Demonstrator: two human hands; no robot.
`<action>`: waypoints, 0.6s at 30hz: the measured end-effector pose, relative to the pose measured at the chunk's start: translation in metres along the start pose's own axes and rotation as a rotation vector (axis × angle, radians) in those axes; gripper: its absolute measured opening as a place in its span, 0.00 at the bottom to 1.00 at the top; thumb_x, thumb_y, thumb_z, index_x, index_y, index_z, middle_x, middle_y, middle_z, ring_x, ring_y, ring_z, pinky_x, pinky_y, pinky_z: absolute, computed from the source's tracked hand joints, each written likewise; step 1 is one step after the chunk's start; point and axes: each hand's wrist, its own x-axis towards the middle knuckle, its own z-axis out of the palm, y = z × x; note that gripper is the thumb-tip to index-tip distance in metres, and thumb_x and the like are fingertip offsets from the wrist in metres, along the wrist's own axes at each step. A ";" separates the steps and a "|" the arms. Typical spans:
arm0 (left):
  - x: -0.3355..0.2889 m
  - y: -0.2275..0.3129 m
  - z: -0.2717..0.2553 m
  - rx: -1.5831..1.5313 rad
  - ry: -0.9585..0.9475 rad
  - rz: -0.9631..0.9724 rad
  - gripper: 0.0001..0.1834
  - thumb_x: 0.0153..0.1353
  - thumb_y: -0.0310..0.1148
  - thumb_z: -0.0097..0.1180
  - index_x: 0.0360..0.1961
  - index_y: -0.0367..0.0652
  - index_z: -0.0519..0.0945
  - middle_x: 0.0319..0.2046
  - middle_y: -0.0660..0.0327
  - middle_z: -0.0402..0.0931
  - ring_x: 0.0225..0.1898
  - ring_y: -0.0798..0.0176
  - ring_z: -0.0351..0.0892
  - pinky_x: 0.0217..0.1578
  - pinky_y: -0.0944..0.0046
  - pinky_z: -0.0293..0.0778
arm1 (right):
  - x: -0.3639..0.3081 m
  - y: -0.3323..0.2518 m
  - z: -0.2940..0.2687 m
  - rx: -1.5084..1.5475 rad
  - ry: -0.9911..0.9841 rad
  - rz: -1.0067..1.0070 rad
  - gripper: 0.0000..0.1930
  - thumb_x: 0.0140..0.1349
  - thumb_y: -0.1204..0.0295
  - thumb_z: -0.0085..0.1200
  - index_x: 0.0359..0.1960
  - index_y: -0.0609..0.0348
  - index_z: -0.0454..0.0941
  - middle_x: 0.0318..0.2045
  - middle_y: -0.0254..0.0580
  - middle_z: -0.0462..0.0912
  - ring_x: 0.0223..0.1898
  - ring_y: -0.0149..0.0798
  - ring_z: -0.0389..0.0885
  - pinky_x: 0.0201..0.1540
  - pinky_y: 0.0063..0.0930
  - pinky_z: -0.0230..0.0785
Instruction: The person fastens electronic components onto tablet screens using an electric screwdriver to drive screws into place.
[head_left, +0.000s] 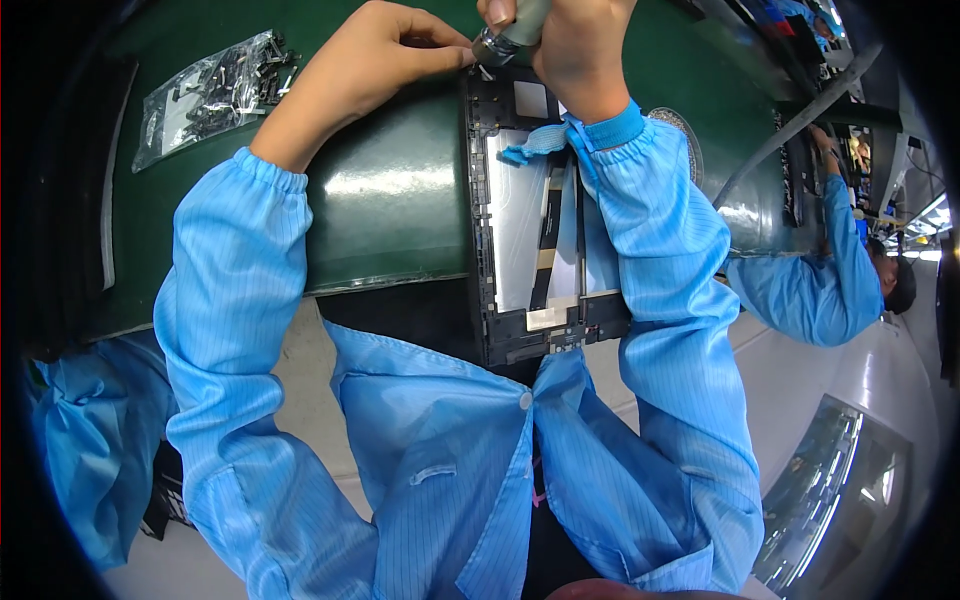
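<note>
Screwdriver (525, 20) in R grip (585, 50), tip end down at top L corner of opened tablet-type device (480, 270).

R fingers wrapped round its pale body, above metal collar (492, 48); L grip (385, 52) has thumb & fingertips drawn together right beside the tip, can't tell if they pinch anything. Device lies lengthwise on green tabletop (390, 225), near end past the edge, w/ silver plate (512, 230) & dk ribbon cable (547, 238) showing; blue wrist strap (613, 130) tail hangs over it. Clear bag (165, 130) w/ small blk parts (268, 82) L; round dish (697, 155) beside R sleeve (665, 225); co-worker (825, 285) farther R.
</note>
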 end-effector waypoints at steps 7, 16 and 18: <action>-0.001 0.010 0.004 -0.097 0.018 0.026 0.15 0.61 0.35 0.65 0.42 0.32 0.87 0.32 0.57 0.86 0.34 0.69 0.81 0.38 0.69 0.76 | -0.003 -0.003 0.008 0.080 0.122 -0.004 0.10 0.62 0.81 0.52 0.45 0.70 0.76 0.40 0.52 0.86 0.19 0.29 0.76 0.23 0.23 0.70; 0.000 0.011 0.002 -0.094 0.023 -0.013 0.14 0.61 0.33 0.65 0.41 0.32 0.87 0.32 0.57 0.85 0.34 0.68 0.81 0.38 0.68 0.75 | 0.000 -0.001 0.008 0.068 0.084 0.018 0.08 0.61 0.83 0.48 0.37 0.71 0.80 0.21 0.38 0.79 0.17 0.28 0.74 0.20 0.21 0.65; 0.000 0.012 0.002 -0.063 0.030 -0.015 0.14 0.60 0.32 0.65 0.41 0.31 0.87 0.32 0.57 0.85 0.34 0.68 0.80 0.38 0.68 0.75 | 0.001 0.002 0.011 0.084 0.105 0.001 0.07 0.61 0.83 0.49 0.37 0.70 0.79 0.21 0.38 0.79 0.17 0.27 0.74 0.20 0.21 0.65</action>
